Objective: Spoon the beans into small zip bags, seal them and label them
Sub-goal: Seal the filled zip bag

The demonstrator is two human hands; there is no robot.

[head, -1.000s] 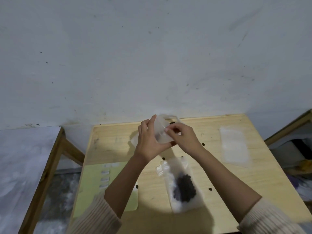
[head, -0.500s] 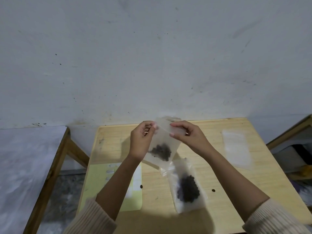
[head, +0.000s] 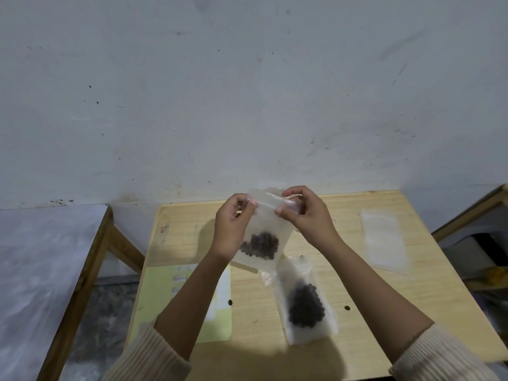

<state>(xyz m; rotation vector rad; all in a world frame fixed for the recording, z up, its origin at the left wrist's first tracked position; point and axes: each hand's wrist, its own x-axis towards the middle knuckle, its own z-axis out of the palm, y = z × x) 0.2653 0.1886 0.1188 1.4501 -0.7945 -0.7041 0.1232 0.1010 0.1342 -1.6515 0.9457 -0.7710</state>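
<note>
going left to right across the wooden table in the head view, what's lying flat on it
green label sheet → filled zip bag of beans → empty zip bag

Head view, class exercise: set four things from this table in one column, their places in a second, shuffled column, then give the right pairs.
1 held bag
2 second filled bag
3 empty bag
4 label sheet

A flat at the right of the table
B pinched at its top by left hand and right hand
C flat on the table, near its middle
D partly under the left forearm

Pairs: 1-B, 2-C, 3-A, 4-D
</note>
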